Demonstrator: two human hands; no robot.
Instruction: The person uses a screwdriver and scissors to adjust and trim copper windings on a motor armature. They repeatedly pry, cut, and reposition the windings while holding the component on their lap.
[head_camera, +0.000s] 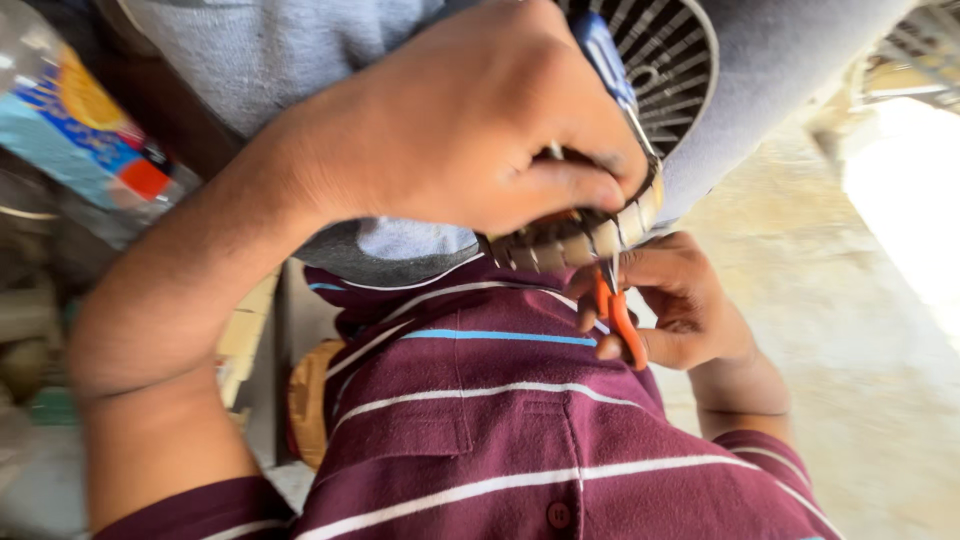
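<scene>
Your left hand (470, 120) is clamped down over the rim of the fan guard (665, 60), fingers curled shut around the ribbed edge band (590, 235) at about 6 o'clock on the grille. Your right hand (680, 305) sits just below it, closed around the orange-handled pliers (618, 315), with the metal tips pointing up and meeting the band right under your left thumb. The guard itself is resting on your lap, against grey trousers (300, 50), tilted away from you toward 1 o'clock.

My take on doing this bit well: keep the left hand pinning the rim hard so the wire cage doesn't spring or rotate while the pliers bite. Keep the pliers square to the band, not angled, and squeeze slowly. Your thumb is right beside the tips, so slide it a touch toward 9 o'clock if you can. I can't tell exactly what the tips are gripping, your fingers cover it.

Around you: a pale, dusty concrete floor (860, 350) runs off to 3 o'clock, with strong sunlight blowing out the corner at 2 o'clock. A plastic bottle with a blue and orange label (80, 130) sits at 10 o'clock. More wire grille (925, 45) shows at 1 o'clock, well apart from your hands. Your striped maroon shirt (500, 430) fills the bottom.
</scene>
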